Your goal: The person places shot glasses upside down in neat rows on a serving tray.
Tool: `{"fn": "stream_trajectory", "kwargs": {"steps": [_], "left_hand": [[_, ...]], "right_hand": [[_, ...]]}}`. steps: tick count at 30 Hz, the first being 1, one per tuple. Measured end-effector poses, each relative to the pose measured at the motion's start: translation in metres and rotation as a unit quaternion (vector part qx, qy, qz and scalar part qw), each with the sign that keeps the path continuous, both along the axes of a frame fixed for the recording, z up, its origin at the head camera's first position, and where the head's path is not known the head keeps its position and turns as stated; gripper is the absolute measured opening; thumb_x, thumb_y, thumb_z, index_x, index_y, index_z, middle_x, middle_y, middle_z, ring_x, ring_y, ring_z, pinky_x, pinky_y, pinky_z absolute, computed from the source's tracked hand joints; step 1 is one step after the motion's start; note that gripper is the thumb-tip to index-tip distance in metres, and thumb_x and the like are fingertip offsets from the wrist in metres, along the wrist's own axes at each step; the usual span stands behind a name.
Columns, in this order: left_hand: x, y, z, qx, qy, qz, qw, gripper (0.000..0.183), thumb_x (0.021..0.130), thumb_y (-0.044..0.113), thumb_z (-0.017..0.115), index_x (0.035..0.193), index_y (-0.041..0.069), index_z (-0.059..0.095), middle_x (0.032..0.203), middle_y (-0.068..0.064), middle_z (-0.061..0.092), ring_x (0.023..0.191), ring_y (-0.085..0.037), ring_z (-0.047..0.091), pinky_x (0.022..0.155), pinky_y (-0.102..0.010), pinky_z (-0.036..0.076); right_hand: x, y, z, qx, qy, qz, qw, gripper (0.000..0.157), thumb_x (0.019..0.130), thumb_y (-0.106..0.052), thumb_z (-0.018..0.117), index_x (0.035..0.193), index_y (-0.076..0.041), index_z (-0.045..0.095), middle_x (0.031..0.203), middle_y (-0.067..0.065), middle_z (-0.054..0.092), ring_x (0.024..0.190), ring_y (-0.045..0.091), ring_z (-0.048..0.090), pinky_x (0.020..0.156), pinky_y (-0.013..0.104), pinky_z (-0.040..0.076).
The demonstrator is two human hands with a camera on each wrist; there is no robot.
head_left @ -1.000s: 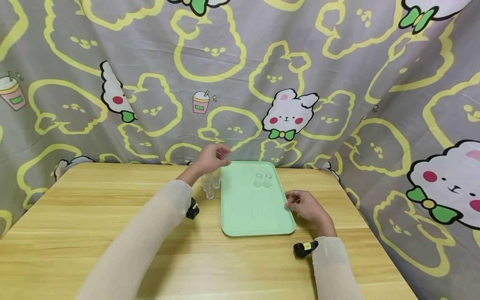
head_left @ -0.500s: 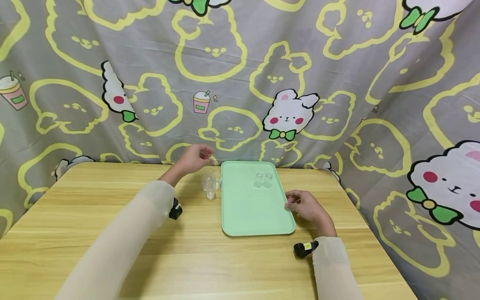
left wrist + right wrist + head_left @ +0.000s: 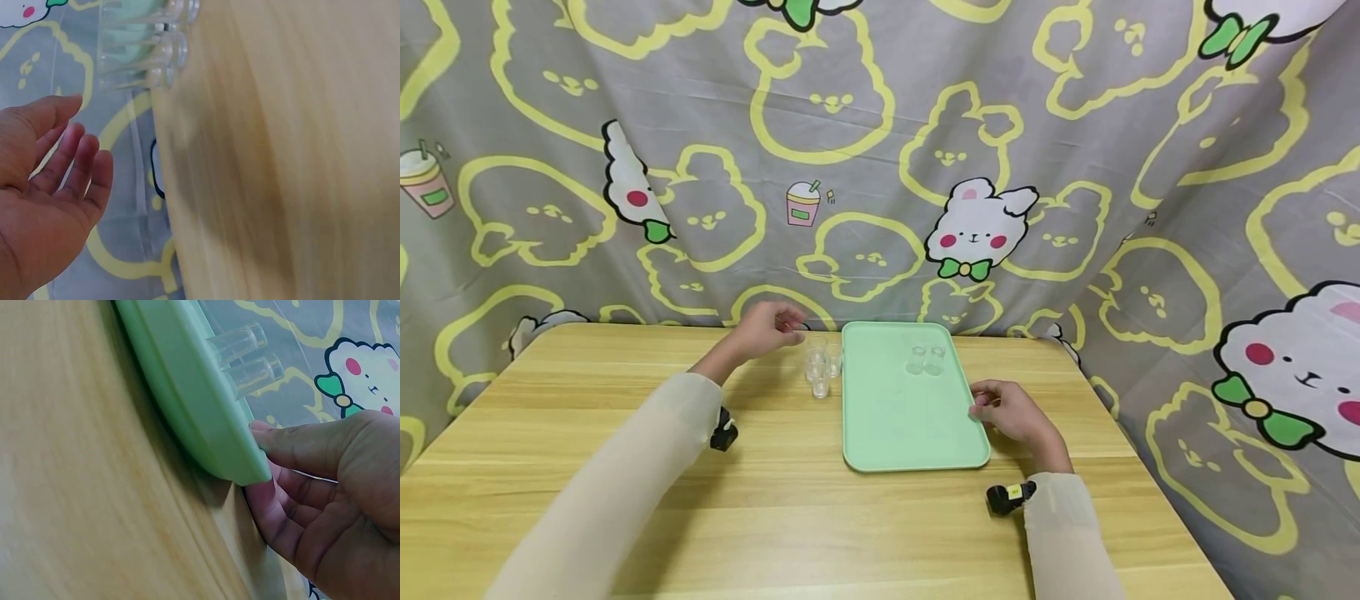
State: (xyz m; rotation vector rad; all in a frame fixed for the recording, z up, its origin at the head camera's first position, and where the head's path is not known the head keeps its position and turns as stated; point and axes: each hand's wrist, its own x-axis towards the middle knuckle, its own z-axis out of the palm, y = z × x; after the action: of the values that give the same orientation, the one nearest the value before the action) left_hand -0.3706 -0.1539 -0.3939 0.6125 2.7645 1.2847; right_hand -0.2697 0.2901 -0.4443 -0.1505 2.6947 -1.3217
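A pale green tray (image 3: 910,421) lies on the table, with two clear small glasses (image 3: 934,362) standing side by side toward its far right. My right hand (image 3: 1011,410) pinches the tray's right rim, thumb over the edge and fingers beneath it, as the right wrist view shows with the tray (image 3: 187,381) close up. Several more clear glasses (image 3: 820,387) are clustered just left of the tray. My left hand (image 3: 763,328) hovers behind and left of that cluster, holding nothing. In the left wrist view its fingers (image 3: 81,165) are loosely bent, apart from the glasses (image 3: 140,44).
The wooden table (image 3: 865,533) reaches back to a grey patterned curtain (image 3: 865,167), which also hangs along the right side. A black wrist camera (image 3: 724,431) is strapped to the left wrist, another camera (image 3: 1009,497) to the right wrist.
My left hand has moved left from above the tray's far left corner, past the clustered glasses, and slightly lower. The right hand, tray and glasses have stayed in place.
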Motion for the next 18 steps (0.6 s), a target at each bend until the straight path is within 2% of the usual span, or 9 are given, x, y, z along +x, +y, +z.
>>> {"fn": "stream_trajectory", "kwargs": {"steps": [4,11,18], "left_hand": [[0.002,-0.005,-0.005,-0.003,-0.011,-0.008,0.9999,0.038,0.092,0.006,0.076,0.127,-0.005,0.065,0.119,-0.025,0.066,0.103,-0.031,0.066,0.093,-0.043,0.055],[0.001,-0.005,-0.018,0.014,-0.038,-0.006,0.9992,0.041,0.092,0.005,0.077,0.130,-0.003,0.064,0.118,-0.019,0.067,0.104,-0.032,0.067,0.090,-0.041,0.056],[0.000,-0.002,-0.028,0.020,-0.040,-0.009,0.9989,0.041,0.092,0.006,0.076,0.130,-0.003,0.064,0.121,-0.020,0.067,0.109,-0.035,0.067,0.093,-0.044,0.056]], "right_hand": [[0.001,0.000,0.000,-0.001,0.000,-0.001,1.000,0.038,0.098,-0.003,0.067,0.134,0.006,0.061,0.100,0.012,0.062,0.087,0.024,0.058,0.069,0.032,0.053],[0.001,0.001,0.000,-0.002,-0.004,0.001,1.000,0.040,0.098,-0.004,0.067,0.136,0.006,0.059,0.100,0.011,0.063,0.088,0.023,0.058,0.069,0.032,0.053],[0.002,0.000,0.002,-0.003,-0.001,0.000,1.000,0.041,0.098,-0.003,0.067,0.136,0.008,0.058,0.101,0.012,0.062,0.088,0.024,0.058,0.070,0.033,0.053]]}}
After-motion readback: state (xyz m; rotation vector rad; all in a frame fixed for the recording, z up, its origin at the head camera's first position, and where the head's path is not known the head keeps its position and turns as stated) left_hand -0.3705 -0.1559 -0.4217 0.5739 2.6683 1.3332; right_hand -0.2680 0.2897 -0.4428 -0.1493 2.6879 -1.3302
